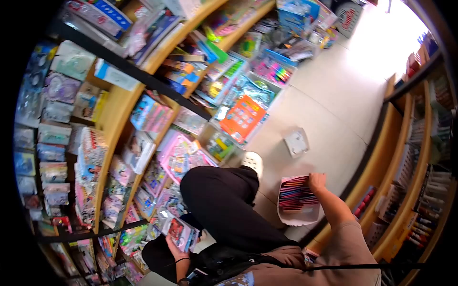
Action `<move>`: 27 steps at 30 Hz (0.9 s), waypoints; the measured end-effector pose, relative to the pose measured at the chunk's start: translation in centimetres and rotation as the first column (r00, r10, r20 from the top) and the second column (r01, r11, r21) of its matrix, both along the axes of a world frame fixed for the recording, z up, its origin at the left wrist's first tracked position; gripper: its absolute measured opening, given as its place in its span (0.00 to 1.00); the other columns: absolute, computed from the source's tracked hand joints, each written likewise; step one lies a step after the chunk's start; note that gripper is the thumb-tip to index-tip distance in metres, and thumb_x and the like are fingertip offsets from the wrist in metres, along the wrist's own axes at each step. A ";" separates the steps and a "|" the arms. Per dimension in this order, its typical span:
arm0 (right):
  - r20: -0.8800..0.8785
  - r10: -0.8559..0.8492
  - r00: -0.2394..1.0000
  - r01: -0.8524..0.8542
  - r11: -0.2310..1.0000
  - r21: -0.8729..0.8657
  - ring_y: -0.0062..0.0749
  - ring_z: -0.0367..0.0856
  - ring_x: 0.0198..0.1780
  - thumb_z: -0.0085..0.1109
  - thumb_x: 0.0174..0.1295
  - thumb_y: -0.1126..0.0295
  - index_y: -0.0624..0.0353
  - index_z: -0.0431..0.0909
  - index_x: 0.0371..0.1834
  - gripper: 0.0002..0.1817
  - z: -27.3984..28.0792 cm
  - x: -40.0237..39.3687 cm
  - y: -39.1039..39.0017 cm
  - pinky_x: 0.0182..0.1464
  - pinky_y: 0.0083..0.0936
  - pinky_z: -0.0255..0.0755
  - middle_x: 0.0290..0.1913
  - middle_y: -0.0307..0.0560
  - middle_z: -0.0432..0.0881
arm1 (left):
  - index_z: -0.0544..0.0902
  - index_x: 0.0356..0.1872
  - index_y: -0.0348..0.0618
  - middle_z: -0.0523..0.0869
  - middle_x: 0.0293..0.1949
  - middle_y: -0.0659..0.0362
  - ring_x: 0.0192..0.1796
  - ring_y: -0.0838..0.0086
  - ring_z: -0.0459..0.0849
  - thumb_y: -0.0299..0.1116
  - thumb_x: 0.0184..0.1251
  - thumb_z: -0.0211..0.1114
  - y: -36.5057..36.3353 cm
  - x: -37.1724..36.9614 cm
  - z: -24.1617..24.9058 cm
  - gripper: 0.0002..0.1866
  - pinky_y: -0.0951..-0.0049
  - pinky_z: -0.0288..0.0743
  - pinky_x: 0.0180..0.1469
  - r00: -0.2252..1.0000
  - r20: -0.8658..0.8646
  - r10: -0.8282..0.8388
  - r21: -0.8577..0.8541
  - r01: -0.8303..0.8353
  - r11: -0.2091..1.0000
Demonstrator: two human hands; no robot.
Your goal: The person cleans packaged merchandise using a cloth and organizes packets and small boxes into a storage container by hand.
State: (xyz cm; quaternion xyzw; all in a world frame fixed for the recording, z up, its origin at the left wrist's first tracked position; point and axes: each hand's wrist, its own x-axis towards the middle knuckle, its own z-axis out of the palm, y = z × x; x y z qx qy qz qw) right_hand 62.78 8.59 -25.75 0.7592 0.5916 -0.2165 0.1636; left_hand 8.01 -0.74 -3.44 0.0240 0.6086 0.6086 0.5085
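Low at the left, my left hand (177, 251) is closed around a flat packet (177, 231) with a red picture on its front. My right hand (317, 182) is closed at the far right corner of an open white box (299, 218) on the floor. A row of thin, colourful items (296, 193) stands packed inside that box; their kind is too small to tell. My fingertips are partly hidden at the box's rim. Beyond it, a small white container (296, 142) sits on the tiles.
Crowded shelves (117, 138) of packaged goods run along the left. Bins of stationery, one topped by an orange packet (242, 118), line the floor beside my bent leg (224, 200). More shelves (405, 167) stand close on the right. A carton (349, 18) is at the far end.
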 end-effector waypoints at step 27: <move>-0.672 -0.637 -0.378 0.768 0.190 -0.612 0.37 0.78 0.41 0.47 0.60 0.68 0.48 0.70 0.54 0.17 -6.1 -4.1 -13.0 0.39 0.40 0.74 0.42 0.41 0.77 | 0.76 0.47 0.43 0.81 0.45 0.59 0.45 0.66 0.80 0.47 0.61 0.53 0.5 3.6 2.6 0.20 0.63 0.73 0.51 0.994 -0.102 -0.028 0.039 0.032 0.999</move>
